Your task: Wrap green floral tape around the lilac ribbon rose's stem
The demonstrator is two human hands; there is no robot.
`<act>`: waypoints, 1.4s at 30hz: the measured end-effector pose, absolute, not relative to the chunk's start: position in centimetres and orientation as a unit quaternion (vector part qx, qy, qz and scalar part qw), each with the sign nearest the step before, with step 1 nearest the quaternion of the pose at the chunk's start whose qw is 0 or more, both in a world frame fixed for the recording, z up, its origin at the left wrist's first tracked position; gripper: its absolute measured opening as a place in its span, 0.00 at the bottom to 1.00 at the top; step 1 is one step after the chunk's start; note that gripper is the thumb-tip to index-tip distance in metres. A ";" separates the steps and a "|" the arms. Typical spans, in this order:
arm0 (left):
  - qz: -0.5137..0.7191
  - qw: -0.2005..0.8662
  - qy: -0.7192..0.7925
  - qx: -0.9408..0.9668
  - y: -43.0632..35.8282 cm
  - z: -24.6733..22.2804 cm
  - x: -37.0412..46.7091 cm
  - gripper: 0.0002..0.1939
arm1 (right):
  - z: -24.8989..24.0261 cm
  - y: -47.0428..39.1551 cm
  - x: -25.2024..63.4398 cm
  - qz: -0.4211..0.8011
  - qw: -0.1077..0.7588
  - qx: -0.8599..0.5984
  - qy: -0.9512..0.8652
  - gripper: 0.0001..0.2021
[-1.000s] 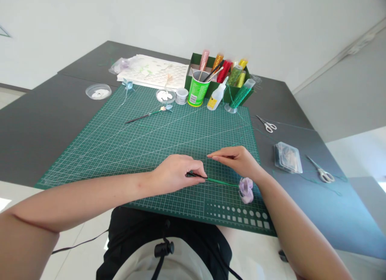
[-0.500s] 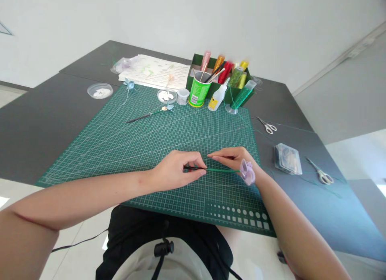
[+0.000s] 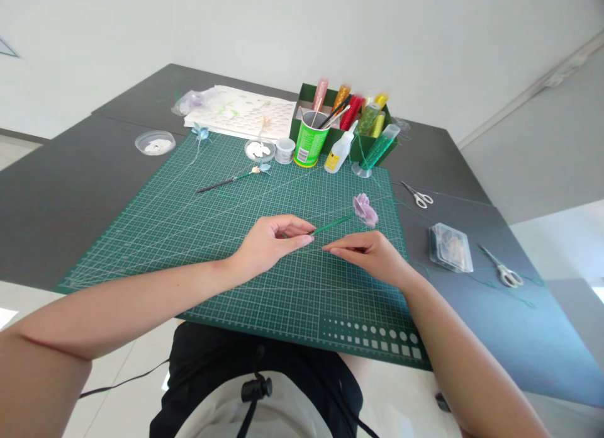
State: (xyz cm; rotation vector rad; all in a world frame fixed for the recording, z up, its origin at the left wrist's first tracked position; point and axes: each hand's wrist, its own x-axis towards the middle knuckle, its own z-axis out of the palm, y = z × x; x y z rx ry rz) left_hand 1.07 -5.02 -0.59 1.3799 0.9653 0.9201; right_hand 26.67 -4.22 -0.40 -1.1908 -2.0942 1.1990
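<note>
Above the green cutting mat [image 3: 155,236], my left hand [image 3: 271,243] pinches the lower end of a craft flower. The flower's green stem [image 3: 333,224] slants up to the right from my fingertips and ends in a pale purple bloom [image 3: 365,210]. My right hand [image 3: 365,252] is just below the stem, its thumb and forefinger pressed together near the left fingertips. Whatever it may hold is too small to make out. Farther back on the mat lies a dark thin stick with a small peach and blue flower [image 3: 257,169] at its tip.
Along the back stand a green can [image 3: 309,145] with brushes, a glue bottle [image 3: 338,153], a small white tub [image 3: 285,151] and a green box [image 3: 302,104] of coloured tubes. Scissors [image 3: 419,197], a clear plastic case [image 3: 450,247] and more scissors [image 3: 507,275] lie to the right.
My left hand has moved up and away from me with the flower. The bloom swung from over my right wrist to above that hand. My right hand stayed nearly in place.
</note>
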 end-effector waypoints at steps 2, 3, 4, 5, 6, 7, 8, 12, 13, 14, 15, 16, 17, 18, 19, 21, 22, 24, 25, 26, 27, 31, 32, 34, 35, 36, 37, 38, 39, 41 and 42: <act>0.398 0.593 0.396 0.577 -4.9 -0.7 1.0 0.10 | -0.4 -4.2 26.7 0.444 0.230 -0.437 -0.747 0.12; 0.402 0.602 0.388 0.571 -4.9 -0.7 1.0 0.10 | -0.5 -4.1 26.7 0.449 0.238 -0.443 -0.739 0.12; 0.405 0.610 0.382 0.563 -4.8 -0.7 1.0 0.09 | -0.5 -4.1 26.7 0.453 0.249 -0.450 -0.728 0.12; 0.406 0.619 0.380 0.555 -4.8 -0.7 0.9 0.09 | -0.5 -4.0 26.7 0.460 0.262 -0.461 -0.712 0.12; 0.405 0.629 0.379 0.545 -4.7 -0.6 0.9 0.09 | -0.5 -3.9 26.7 0.473 0.280 -0.472 -0.690 0.13; 0.404 0.639 0.379 0.534 -4.7 -0.5 0.9 0.09 | -0.6 -3.8 26.7 0.489 0.302 -0.481 -0.662 0.14; 0.403 0.649 0.378 0.523 -4.6 -0.5 0.9 0.09 | -0.6 -3.6 26.7 0.507 0.327 -0.489 -0.629 0.15; 0.404 0.684 0.365 0.485 -4.4 -0.5 0.8 0.08 | -1.1 -2.8 27.0 0.464 0.437 -0.533 -0.556 0.16; 0.402 0.693 0.359 0.478 -4.3 -0.5 0.8 0.08 | -1.3 -2.7 27.1 0.407 0.454 -0.558 -0.563 0.15; 0.399 0.703 0.353 0.472 -4.3 -0.6 0.8 0.08 | -1.5 -2.6 27.2 0.340 0.463 -0.581 -0.576 0.13; 0.396 0.712 0.346 0.465 -4.3 -0.7 0.8 0.07 | -1.6 -2.6 27.3 0.272 0.468 -0.596 -0.593 0.12; 0.394 0.720 0.340 0.459 -4.3 -0.8 0.9 0.07 | -1.7 -2.6 27.2 0.217 0.471 -0.597 -0.612 0.10; 0.391 0.728 0.335 0.453 -4.3 -0.8 0.9 0.07 | -1.7 -2.8 27.0 0.182 0.473 -0.586 -0.632 0.09; 0.387 0.735 0.332 0.447 -4.3 -0.8 1.0 0.07 | -1.7 -3.1 26.7 0.173 0.472 -0.565 -0.654 0.09; 0.384 0.742 0.330 0.440 -4.4 -0.8 1.1 0.08 | -1.6 -3.4 26.3 0.187 0.468 -0.538 -0.675 0.09; 0.374 0.756 0.325 0.428 -4.7 -0.7 1.3 0.09 | -1.4 -4.4 25.0 0.272 0.453 -0.482 -0.699 0.09; 0.369 0.761 0.323 0.424 -4.9 -0.7 1.5 0.09 | -1.2 -4.9 24.3 0.329 0.442 -0.456 -0.699 0.10; 0.360 0.769 0.317 0.423 -5.3 -0.6 1.6 0.08 | -1.1 -5.9 22.9 0.434 0.425 -0.414 -0.678 0.10; 0.358 0.771 0.312 0.425 -5.4 -0.6 1.7 0.08 | -1.0 -6.3 22.2 0.474 0.420 -0.401 -0.662 0.11; 0.357 0.771 0.308 0.428 -5.5 -0.6 1.8 0.08 | -0.9 -6.6 21.7 0.503 0.416 -0.395 -0.646 0.11; 0.357 0.772 0.304 0.429 -5.6 -0.6 1.9 0.08 | -0.8 -6.9 21.4 0.521 0.414 -0.396 -0.633 0.12; 0.357 0.787 0.301 0.403 -5.5 -0.6 2.1 0.09 | -0.4 -7.1 21.0 0.529 0.415 -0.443 -0.593 0.14; 0.356 0.793 0.304 0.390 -5.5 -0.6 2.2 0.10 | -0.3 -7.1 21.1 0.526 0.418 -0.458 -0.582 0.14; 0.354 0.803 0.310 0.366 -5.4 -0.7 2.2 0.11 | -0.3 -6.9 21.2 0.524 0.421 -0.486 -0.559 0.16; 0.353 0.804 0.315 0.360 -5.3 -0.7 2.3 0.11 | -0.3 -6.9 21.3 0.525 0.421 -0.495 -0.550 0.16; 0.352 0.805 0.318 0.357 -5.3 -0.7 2.3 0.11 | -0.4 -6.8 21.3 0.527 0.421 -0.501 -0.543 0.17; 0.350 0.805 0.320 0.357 -5.2 -0.8 2.3 0.11 | -0.5 -6.7 21.3 0.530 0.422 -0.504 -0.536 0.17; 0.347 0.806 0.319 0.358 -5.2 -0.8 2.3 0.11 | -0.6 -6.7 21.2 0.534 0.422 -0.505 -0.530 0.17; 0.344 0.808 0.318 0.358 -5.2 -0.9 2.3 0.10 | -0.7 -6.6 21.2 0.539 0.422 -0.506 -0.525 0.17; 0.338 0.812 0.315 0.356 -5.2 -1.1 2.2 0.11 | -0.8 -6.5 21.2 0.550 0.421 -0.505 -0.515 0.17; 0.335 0.814 0.315 0.355 -5.2 -1.2 2.2 0.11 | -0.8 -6.5 21.2 0.555 0.419 -0.505 -0.510 0.17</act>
